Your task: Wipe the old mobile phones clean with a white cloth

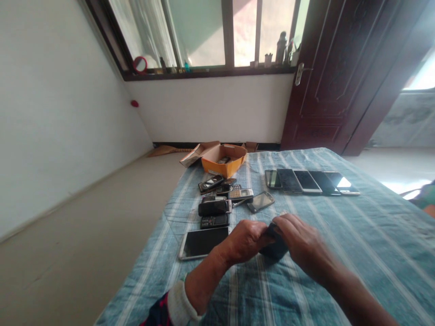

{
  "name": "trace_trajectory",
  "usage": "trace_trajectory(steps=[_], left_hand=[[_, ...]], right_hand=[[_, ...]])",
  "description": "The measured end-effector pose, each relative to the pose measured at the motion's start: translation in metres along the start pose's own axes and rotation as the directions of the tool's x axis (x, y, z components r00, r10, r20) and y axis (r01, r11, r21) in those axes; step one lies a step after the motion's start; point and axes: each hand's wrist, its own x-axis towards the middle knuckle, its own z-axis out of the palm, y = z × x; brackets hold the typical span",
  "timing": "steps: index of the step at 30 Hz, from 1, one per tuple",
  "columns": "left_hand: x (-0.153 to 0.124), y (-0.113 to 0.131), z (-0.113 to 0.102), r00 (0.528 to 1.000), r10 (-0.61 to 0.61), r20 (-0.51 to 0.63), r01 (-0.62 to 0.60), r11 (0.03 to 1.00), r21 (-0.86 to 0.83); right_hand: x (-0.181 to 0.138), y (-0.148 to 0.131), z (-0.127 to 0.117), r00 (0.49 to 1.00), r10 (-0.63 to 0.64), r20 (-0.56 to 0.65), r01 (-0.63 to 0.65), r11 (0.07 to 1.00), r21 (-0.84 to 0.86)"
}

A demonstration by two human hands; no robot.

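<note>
Both hands grip a dark, phone-sized object (pixel 273 250) above the cloth; its exact kind is hard to make out. My left hand (pixel 245 241) closes on its left side, while my right hand (pixel 301 236) holds its upper right edge, slightly blurred. Left of my left hand lies a large white-framed phone (pixel 200 243). Beyond it are a black keypad phone (pixel 215 221), a dark phone (pixel 213 208) and a loose group of older phones (pixel 239 194). A grey-framed phone (pixel 261 202) rests just past my hands.
At the table's far end stands an open orange cardboard box (pixel 228 170) with something dark inside. Several smartphones (pixel 306 181) lie in an overlapping row at the far right. Blue striped cloth (pixel 374 244) covers the table. A dark red door (pixel 326 81) stands behind.
</note>
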Motion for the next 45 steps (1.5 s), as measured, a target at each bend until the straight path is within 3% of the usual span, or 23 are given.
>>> trace_trajectory(steps=[5,10,16,20,23,25,28,31,33,36,38,41,45], left_hand=[[0.000,-0.009,0.000,0.999,-0.018,0.029,0.020,0.997,-0.072],[0.000,-0.010,-0.003,0.999,-0.047,0.025,0.049,0.992,-0.119],[-0.001,-0.010,-0.006,0.989,-0.136,0.048,0.144,0.950,-0.275],[-0.004,-0.014,-0.005,0.973,-0.219,0.068,0.228,0.891,-0.393],[-0.004,-0.016,-0.004,0.972,-0.229,0.062,0.234,0.890,-0.392],[-0.003,-0.017,-0.004,0.973,-0.227,0.043,0.227,0.902,-0.367],[-0.001,-0.016,-0.001,0.973,-0.229,-0.021,0.210,0.922,-0.326],[0.001,-0.015,0.005,0.976,-0.197,-0.095,0.169,0.954,-0.246],[0.002,-0.015,0.009,0.974,-0.185,-0.133,0.161,0.971,-0.178],[0.002,-0.015,0.014,0.966,-0.187,-0.178,0.171,0.980,-0.104],[0.002,-0.014,0.016,0.967,-0.163,-0.195,0.150,0.985,-0.080],[0.003,-0.013,0.017,0.970,-0.114,-0.216,0.108,0.993,-0.040],[0.004,-0.010,0.015,0.970,-0.092,-0.225,0.094,0.996,-0.002]], right_hand=[[-0.006,0.012,0.005,0.992,0.121,-0.037,-0.110,0.968,0.228],[-0.015,0.015,0.014,0.958,0.270,-0.092,-0.222,0.909,0.352],[-0.026,0.007,0.041,0.820,0.550,-0.156,-0.425,0.769,0.477],[-0.032,0.008,0.053,0.820,0.565,-0.094,-0.437,0.724,0.534],[-0.031,0.013,0.048,0.824,0.560,-0.079,-0.446,0.729,0.519],[-0.027,0.018,0.039,0.801,0.585,-0.126,-0.457,0.734,0.503],[-0.016,0.022,0.023,0.725,0.630,-0.279,-0.462,0.745,0.482],[0.001,0.017,0.012,0.673,0.584,-0.454,-0.414,0.806,0.424],[0.014,0.011,0.010,0.698,0.492,-0.521,-0.331,0.866,0.375],[0.028,0.001,0.013,0.866,0.251,-0.432,-0.141,0.953,0.270],[0.032,-0.001,0.018,0.945,0.088,-0.316,-0.033,0.984,0.177],[0.028,0.003,0.023,0.973,-0.020,-0.230,0.032,0.998,0.046],[0.021,0.012,0.023,0.969,0.039,-0.243,-0.035,0.999,0.024]])
